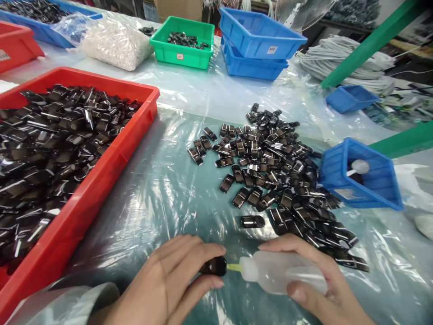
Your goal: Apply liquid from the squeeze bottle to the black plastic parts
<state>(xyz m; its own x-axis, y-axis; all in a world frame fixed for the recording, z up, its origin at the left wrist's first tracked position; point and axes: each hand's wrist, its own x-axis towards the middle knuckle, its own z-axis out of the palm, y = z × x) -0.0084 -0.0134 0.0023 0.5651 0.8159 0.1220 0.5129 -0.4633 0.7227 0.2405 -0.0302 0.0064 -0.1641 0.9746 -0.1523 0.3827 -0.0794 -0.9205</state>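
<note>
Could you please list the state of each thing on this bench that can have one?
left hand: pinching a small black part
right hand: gripping the squeeze bottle, which lies sideways with its nozzle at the part
red tray: nearly full of black parts
loose pile: spread on the plastic sheet
green bin: holding a few dark parts
blue bins: stacked, top one looks empty
tipped blue bin: on its side

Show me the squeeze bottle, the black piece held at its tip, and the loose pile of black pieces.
squeeze bottle [284, 273], head view, on its translucent body.
black piece [214, 266], head view, on its exposed end.
pile of black pieces [270, 158], head view, near the heap's middle.
</note>
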